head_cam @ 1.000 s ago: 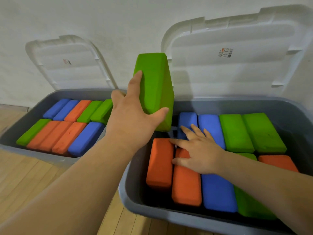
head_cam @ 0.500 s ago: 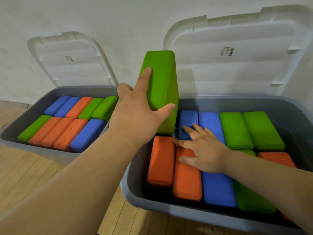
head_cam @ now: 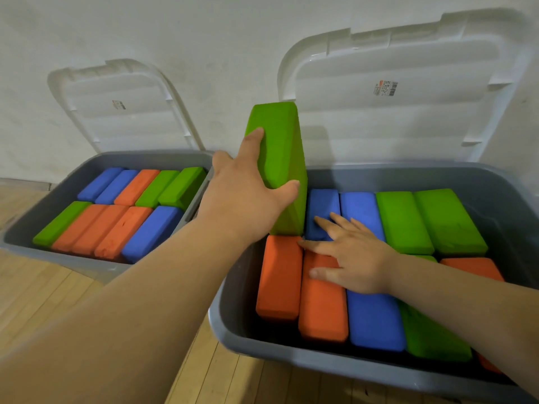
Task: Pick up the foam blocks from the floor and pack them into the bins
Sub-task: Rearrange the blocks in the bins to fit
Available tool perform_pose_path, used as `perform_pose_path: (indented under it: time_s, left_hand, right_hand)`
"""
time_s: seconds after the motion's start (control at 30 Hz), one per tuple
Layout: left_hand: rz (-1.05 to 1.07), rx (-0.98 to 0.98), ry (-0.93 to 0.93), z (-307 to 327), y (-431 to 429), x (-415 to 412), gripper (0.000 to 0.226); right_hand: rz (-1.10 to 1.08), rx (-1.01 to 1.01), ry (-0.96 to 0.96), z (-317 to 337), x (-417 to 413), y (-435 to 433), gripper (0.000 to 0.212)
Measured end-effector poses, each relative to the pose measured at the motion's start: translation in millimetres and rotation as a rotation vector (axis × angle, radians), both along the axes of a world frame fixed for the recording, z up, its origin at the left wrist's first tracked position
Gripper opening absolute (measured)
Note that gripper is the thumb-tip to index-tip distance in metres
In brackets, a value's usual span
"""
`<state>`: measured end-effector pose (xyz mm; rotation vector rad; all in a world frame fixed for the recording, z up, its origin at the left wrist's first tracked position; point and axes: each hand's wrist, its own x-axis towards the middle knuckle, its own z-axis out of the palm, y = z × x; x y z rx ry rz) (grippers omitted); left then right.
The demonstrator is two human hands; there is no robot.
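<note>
White wall [head_cam: 175,30] behind, wood floor [head_cam: 43,301] below. Green foam block [head_cam: 280,147], centre of frame, stands on end. The left hand [head_cam: 248,199] grasps it, thumb on one broad face and fingers on the narrow side. Over the last second it has come across from the gap between the bins and sunk a little. Its lower end now sits at the far end of the outermost orange block [head_cam: 280,278], beside a blue block [head_cam: 320,205], in the back corner slot of the grey bin at lower right [head_cam: 291,357]. The right hand [head_cam: 353,258] has stayed flat, fingers spread and gripping nothing, across a second orange block [head_cam: 322,310] and the blue one. Judgement: it steadies the row while the slot is filled, and the block must tip flat to seat. Grey bin at centre left [head_cam: 87,266] shows two full rows. Both lids [head_cam: 408,106] lean on the wall.
</note>
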<state>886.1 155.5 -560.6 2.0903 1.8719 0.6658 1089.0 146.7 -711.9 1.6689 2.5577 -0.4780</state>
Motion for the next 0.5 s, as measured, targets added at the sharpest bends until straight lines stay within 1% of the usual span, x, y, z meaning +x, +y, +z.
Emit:
perform_pose_path:
  time_s: [0.1, 0.23, 0.3, 0.4, 0.5]
  left_hand:
    - [0.010, -0.034, 0.010, 3, 13, -4, 0.094]
    - [-0.016, -0.045, 0.042, 6, 20, -13, 0.094]
    - [-0.036, -0.027, 0.059, 5, 22, -13, 0.093]
    - [-0.032, -0.054, 0.083, 6, 32, -10, 0.087]
    - [-0.053, -0.071, 0.165, 4, 37, -2, 0.082]
  right_hand:
    - [0.021, -0.011, -0.005, 2, 5, 4, 0.075]
    - [0.014, -0.021, 0.007, 7, 7, 5, 0.088]
    - [0.014, -0.025, 0.004, 9, 8, 3, 0.085]
    - [-0.018, -0.029, 0.007, 14, 12, 3, 0.071]
    - [-0.104, 0.020, 0.023, 18, 21, 4, 0.079]
